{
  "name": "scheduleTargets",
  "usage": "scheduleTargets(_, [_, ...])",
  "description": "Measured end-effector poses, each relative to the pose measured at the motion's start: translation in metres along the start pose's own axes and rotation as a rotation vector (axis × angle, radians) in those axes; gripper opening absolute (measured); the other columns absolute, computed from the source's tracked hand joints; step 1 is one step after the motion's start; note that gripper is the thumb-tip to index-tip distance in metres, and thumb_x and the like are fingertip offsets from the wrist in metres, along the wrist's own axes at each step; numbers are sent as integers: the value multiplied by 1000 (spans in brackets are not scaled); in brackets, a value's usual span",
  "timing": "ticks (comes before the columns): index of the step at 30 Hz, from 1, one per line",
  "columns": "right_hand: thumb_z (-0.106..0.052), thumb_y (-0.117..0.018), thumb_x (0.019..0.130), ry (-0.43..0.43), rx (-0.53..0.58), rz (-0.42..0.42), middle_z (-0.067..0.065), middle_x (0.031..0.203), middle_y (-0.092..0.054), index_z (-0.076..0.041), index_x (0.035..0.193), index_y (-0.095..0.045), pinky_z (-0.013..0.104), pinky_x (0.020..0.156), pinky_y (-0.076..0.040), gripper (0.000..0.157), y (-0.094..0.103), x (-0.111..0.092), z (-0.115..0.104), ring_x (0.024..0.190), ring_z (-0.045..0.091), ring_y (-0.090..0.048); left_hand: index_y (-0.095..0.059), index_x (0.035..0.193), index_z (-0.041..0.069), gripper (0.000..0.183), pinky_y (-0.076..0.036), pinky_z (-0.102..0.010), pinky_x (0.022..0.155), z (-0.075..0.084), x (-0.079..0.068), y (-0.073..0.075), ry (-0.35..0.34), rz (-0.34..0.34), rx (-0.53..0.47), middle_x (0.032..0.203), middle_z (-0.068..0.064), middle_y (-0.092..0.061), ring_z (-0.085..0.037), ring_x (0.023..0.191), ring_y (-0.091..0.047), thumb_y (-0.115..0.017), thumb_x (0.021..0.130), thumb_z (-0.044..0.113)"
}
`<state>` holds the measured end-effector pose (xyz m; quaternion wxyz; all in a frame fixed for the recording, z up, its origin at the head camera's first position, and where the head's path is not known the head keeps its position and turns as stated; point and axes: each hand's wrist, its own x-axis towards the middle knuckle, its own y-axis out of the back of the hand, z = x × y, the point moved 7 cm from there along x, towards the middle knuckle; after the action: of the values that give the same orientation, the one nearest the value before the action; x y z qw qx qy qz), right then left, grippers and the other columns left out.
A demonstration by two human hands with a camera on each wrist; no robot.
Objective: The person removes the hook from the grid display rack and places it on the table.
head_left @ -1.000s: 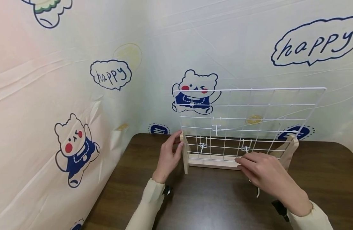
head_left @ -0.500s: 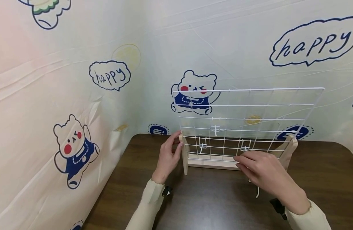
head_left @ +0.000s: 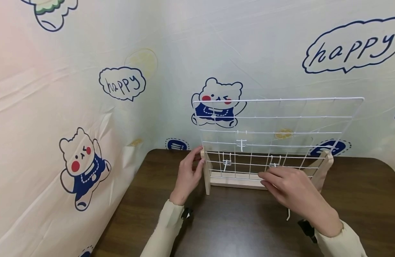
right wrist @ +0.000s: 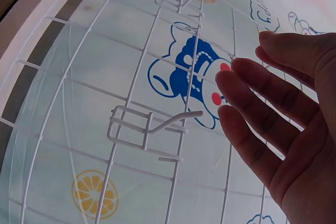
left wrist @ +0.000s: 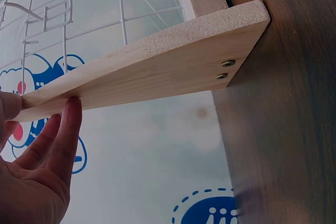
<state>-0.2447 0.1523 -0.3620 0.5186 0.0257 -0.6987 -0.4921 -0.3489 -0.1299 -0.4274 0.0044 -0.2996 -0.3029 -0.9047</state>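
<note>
Wire rack (head_left: 280, 100) stands right of centre in the head frame, on the brown table (head_left: 236, 228), mesh leaning back between two wooden sides. Left hand (head_left: 188, 176): forearm up from bottom centre, wrist raised, holding the left wooden side (left wrist: 157, 69) at its upper end. Left wrist view: thumb over the edge, two fingertips on the outer face. Right hand (head_left: 297, 192): in from lower right, back of hand up, wrist angled toward the mesh, in front of its lower right part. Fingers loosely bent, thumb well apart, nothing between them. Contact with the wires: can't tell. Right hook (right wrist: 147, 127) sits on the mesh just beside those fingertips. White curved piece (head_left: 288, 215) shows just below the right hand.
</note>
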Motion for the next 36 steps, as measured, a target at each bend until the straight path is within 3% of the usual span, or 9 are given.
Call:
scheduleTargets(12, [-41,-35,112,2,16,7,-2,87,-77,-14,101,-80,33,59,-60,54,-1,6,-2,70,13,-71,-54,148,15,44,-66,-32,81,-1,-2,0,-6,2,-9,133,-11,-69,-25,109,-73,-63,105,17])
scheduleTargets(15, [-34,-54,109,-15,14,-8,-1,89,-78,-14,102,-80,34,62,-62,34,-2,6,-1,73,14,-73,-54,148,16,43,-66,-32,82,-1,-2,-1,1,-3,-6,133,-10,-69,-25,110,-72,-62,106,17])
scheduleTargets(17, [-24,-72,99,-30,12,-20,0,89,-79,-14,102,-81,34,63,-63,14,-2,7,-1,73,14,-74,-54,148,16,43,-66,-32,82,-2,-2,-1,10,-8,-7,133,-10,-69,-25,110,-72,-62,106,17])
scheduleTargets(20, [-12,-87,80,-43,4,-31,0,90,-79,-14,103,-81,34,64,-64,24,-3,8,-1,74,14,-74,-54,148,14,43,-66,-32,82,-2,-3,-2,17,-13,-14,133,-10,-69,-25,111,-72,-61,106,17])
scheduleTargets(21, [-11,-87,79,-43,3,-30,0,89,-79,-14,103,-81,34,64,-63,25,-3,8,-1,73,14,-74,-54,148,14,43,-66,-32,82,-2,-3,-2,19,-15,-14,133,-10,-69,-25,111,-72,-61,106,17])
scheduleTargets(25, [-14,-84,84,-32,11,-13,0,89,-79,-14,103,-80,34,63,-63,20,-3,9,-1,72,14,-73,-53,149,16,43,-66,-32,82,-1,-2,-1,25,-17,-8,133,-9,-69,-24,111,-72,-61,106,17])
scheduleTargets(28, [-22,-73,98,-24,21,2,-1,89,-78,-13,103,-80,34,63,-62,13,-2,10,0,73,14,-73,-53,148,17,43,-66,-31,81,0,-2,-1,20,-13,1,133,-9,-69,-24,110,-72,-61,106,17])
scheduleTargets(33, [-41,-43,111,-14,26,24,0,91,-78,-12,103,-80,34,63,-62,48,-2,13,0,73,14,-73,-54,147,12,43,-66,-33,80,1,0,0,7,-3,-1,132,-11,-70,-25,109,-72,-62,106,16])
scheduleTargets(36, [-42,-39,112,-11,26,31,-1,91,-78,-13,103,-80,34,63,-61,51,-1,15,1,73,14,-73,-55,147,9,43,-66,-34,79,1,0,1,5,2,0,131,-11,-70,-26,109,-72,-62,105,16])
